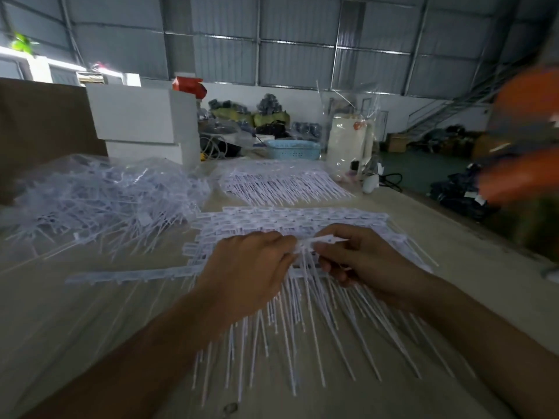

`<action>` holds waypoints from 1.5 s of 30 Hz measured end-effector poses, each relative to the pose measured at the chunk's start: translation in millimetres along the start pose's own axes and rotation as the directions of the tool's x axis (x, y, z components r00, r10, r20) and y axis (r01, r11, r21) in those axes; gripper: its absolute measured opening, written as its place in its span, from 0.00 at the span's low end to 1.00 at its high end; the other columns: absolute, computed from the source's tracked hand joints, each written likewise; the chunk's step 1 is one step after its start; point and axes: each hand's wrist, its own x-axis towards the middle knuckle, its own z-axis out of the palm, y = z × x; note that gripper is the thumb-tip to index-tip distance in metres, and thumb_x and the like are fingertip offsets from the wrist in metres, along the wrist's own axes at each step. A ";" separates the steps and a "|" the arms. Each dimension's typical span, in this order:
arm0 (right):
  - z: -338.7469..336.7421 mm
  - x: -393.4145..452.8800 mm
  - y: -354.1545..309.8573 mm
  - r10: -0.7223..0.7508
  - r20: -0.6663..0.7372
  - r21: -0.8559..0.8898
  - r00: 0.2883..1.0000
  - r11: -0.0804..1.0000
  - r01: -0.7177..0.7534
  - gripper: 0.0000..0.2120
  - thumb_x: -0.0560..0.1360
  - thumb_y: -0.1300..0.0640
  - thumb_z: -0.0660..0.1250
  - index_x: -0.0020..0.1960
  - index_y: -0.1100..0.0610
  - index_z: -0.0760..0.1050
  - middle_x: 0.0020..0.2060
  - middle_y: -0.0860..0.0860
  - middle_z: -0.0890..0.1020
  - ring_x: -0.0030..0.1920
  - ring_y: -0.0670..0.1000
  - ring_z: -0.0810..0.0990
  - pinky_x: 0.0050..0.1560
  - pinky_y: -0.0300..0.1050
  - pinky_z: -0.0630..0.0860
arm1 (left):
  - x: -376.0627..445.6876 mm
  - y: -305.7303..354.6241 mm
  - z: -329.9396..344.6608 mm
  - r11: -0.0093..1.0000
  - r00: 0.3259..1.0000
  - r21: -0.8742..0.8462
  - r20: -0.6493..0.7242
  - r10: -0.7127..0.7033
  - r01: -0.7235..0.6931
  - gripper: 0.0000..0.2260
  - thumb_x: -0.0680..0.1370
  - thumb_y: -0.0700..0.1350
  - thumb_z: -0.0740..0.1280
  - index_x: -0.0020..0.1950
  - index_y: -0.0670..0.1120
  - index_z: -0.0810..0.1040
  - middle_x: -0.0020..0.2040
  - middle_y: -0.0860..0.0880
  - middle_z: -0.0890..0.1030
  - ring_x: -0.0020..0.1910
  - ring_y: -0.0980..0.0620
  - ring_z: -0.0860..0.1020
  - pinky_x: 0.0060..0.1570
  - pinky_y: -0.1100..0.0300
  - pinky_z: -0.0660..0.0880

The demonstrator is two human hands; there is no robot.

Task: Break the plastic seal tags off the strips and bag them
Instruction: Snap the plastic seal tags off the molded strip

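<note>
Here the left hand [257, 267] and right hand [360, 258] together pinch one white seal tag [325, 239]. Three heaps of tags lie on the tabletop [75, 313]: one under the hands, two beyond.

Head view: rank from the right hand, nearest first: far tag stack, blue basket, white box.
From the right hand:
1. Far tag stack, just beyond the hands, mid-table.
2. Blue basket, behind that stack at the table's far edge.
3. White box, far left, rear of the table.

Seal tags [302, 313] white plastic (smooth); table [90, 313] matt wood.
</note>
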 end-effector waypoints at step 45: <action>1.0 -0.4 -3.4 -0.054 -0.059 -0.104 0.997 0.993 0.047 0.13 0.81 0.50 0.63 0.45 0.56 0.80 0.31 0.51 0.73 0.29 0.47 0.69 0.30 0.40 0.66 | 6.1 11.2 0.1 0.803 0.942 -0.540 -0.053 -0.331 0.252 0.10 0.71 0.53 0.76 0.50 0.53 0.84 0.41 0.58 0.83 0.42 0.62 0.79 0.40 0.69 0.73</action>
